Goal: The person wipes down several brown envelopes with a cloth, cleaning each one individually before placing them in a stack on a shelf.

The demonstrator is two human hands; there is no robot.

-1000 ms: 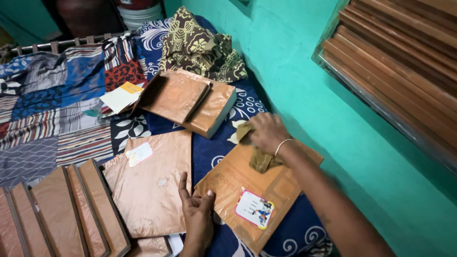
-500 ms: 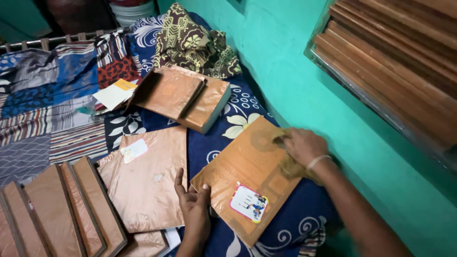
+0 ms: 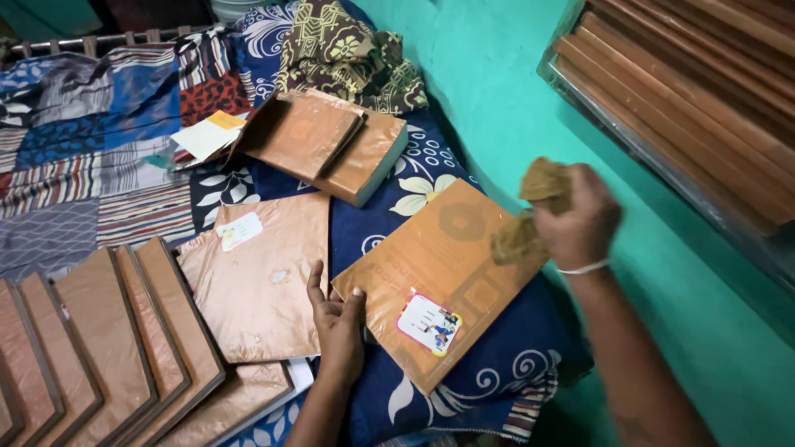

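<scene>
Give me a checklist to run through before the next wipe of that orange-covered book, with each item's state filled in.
1. Left hand steadies the orange-covered book at its near corner: ok.
2. Right hand grips the brown cloth: ok.
3. Cloth in contact with the cover: not ok, lifted off the far edge.
4. Book lies flat on the blue floral bedsheet: ok.
5. Sticker label intact: ok.
6. Cover free of dust: cannot tell.

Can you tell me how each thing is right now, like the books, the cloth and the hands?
Orange book: closed, lying flat on the bedsheet.
Left hand: pressing the orange book's edge.
Right hand: lifted, gripping the rag.
Rag: crumpled, raised off the cover.
Brown-covered book: closed, flat.
Thick book: cover flipped open.
Printed cloth: bunched up.
</scene>
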